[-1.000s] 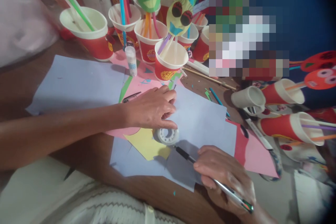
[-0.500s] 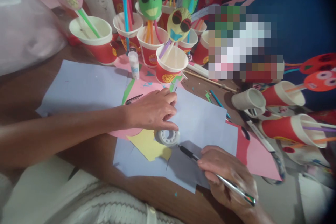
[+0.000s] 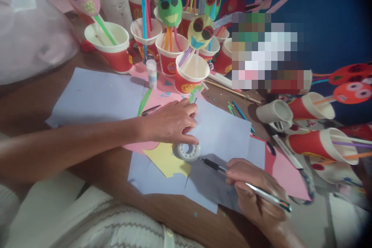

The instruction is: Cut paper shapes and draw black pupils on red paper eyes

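My left hand (image 3: 177, 121) rests on blue-grey paper (image 3: 223, 124), its fingers curled and the thumb stretched along the top of a white tape roll (image 3: 188, 150). Whether the curled fingers grip anything cannot be made out. In my right hand (image 3: 258, 186) is a black and silver pen (image 3: 213, 164), its tip pointing left, close to the roll's lower right edge. Yellow paper (image 3: 167, 162) lies partly under the roll. A second dark pen (image 3: 151, 110) lies just behind my left wrist.
Red-and-white cups (image 3: 192, 73) holding paper faces on straws line the back and right. A glue stick (image 3: 151, 73) stands behind my left hand. Pink paper (image 3: 290, 174) and a marker (image 3: 286, 151) lie at the right.
My right hand and its pen have shifted slightly right in the view. My left hand keeps its place over the tape roll; the whole view has moved a little.
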Tool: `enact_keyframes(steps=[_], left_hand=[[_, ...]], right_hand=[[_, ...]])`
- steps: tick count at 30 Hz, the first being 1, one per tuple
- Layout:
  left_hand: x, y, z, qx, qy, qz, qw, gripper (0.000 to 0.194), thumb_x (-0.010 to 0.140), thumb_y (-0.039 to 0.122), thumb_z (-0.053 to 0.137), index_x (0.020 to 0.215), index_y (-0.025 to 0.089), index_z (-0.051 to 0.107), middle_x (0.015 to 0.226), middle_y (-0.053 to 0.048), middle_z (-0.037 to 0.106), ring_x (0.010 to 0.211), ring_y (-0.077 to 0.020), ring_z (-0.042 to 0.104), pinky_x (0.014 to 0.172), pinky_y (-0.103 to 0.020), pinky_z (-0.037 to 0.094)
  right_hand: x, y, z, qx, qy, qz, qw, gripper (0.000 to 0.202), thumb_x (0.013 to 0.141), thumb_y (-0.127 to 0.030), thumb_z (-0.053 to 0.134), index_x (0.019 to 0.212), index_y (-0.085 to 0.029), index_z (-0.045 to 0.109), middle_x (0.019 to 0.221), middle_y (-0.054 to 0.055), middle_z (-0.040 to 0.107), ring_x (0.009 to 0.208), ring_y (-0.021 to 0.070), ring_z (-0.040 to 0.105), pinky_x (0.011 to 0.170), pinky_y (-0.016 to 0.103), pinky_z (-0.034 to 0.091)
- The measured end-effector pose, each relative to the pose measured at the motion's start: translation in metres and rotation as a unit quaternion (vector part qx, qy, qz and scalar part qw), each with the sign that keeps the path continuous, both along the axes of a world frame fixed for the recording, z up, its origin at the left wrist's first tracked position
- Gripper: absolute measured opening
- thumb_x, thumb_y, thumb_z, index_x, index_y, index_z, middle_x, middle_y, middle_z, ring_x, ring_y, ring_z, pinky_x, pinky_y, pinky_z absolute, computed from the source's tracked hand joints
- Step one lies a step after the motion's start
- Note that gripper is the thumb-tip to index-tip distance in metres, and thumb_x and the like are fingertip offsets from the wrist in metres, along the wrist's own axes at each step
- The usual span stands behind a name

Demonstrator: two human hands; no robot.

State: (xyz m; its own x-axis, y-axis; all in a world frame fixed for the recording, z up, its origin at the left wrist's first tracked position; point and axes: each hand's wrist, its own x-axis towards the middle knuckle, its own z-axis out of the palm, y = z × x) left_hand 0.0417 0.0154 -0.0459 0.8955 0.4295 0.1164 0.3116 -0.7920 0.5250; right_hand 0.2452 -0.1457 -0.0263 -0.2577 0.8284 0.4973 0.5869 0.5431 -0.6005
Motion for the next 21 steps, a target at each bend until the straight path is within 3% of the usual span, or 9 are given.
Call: enact_keyframes(steps=[5, 13, 17, 21], left_hand=[[0.0, 0.0, -0.002, 0.009, -0.005, -0.001, 1.0, 0.04, 0.075, 0.048, 0.065, 0.054, 0.017, 0.052, 0.092, -0.005, 0.053, 0.09, -0.0218, 0.045, 0.079, -0.035, 0.034], [-0.001, 0.0, -0.006, 0.014, -0.02, -0.004, 1.0, 0.041, 0.075, 0.05, 0.064, 0.055, 0.017, 0.053, 0.09, -0.005, 0.053, 0.086, -0.0211, 0.044, 0.073, -0.034, 0.033], [-0.001, 0.0, -0.005, 0.019, -0.024, -0.004, 1.0, 0.041, 0.075, 0.051, 0.064, 0.055, 0.017, 0.053, 0.088, -0.005, 0.052, 0.085, -0.0214, 0.044, 0.069, -0.033, 0.032], [-0.001, 0.0, -0.008, 0.025, -0.03, -0.002, 0.999, 0.041, 0.074, 0.052, 0.064, 0.055, 0.017, 0.053, 0.087, -0.005, 0.052, 0.084, -0.0214, 0.043, 0.067, -0.033, 0.031]], right_hand=[[-0.003, -0.002, 0.016, 0.031, -0.012, 0.013, 0.999, 0.015, 0.091, -0.019, 0.047, 0.093, -0.013, 0.061, 0.069, 0.004, 0.064, 0.063, 0.0165, 0.064, 0.07, 0.04, 0.057], [-0.046, 0.012, 0.043, 0.069, -0.193, 0.102, 0.974, 0.009, 0.089, -0.013, 0.052, 0.087, -0.01, 0.06, 0.059, 0.002, 0.064, 0.056, 0.0138, 0.063, 0.066, 0.034, 0.057], [-0.056, 0.021, 0.045, 0.061, -0.167, 0.123, 0.976, 0.01, 0.087, -0.009, 0.051, 0.084, -0.012, 0.06, 0.053, -0.001, 0.06, 0.049, 0.0111, 0.059, 0.062, 0.03, 0.058], [-0.046, 0.02, 0.049, 0.043, -0.13, 0.089, 0.987, 0.012, 0.089, -0.012, 0.049, 0.085, -0.016, 0.06, 0.06, 0.001, 0.065, 0.056, 0.0145, 0.065, 0.065, 0.032, 0.058]])
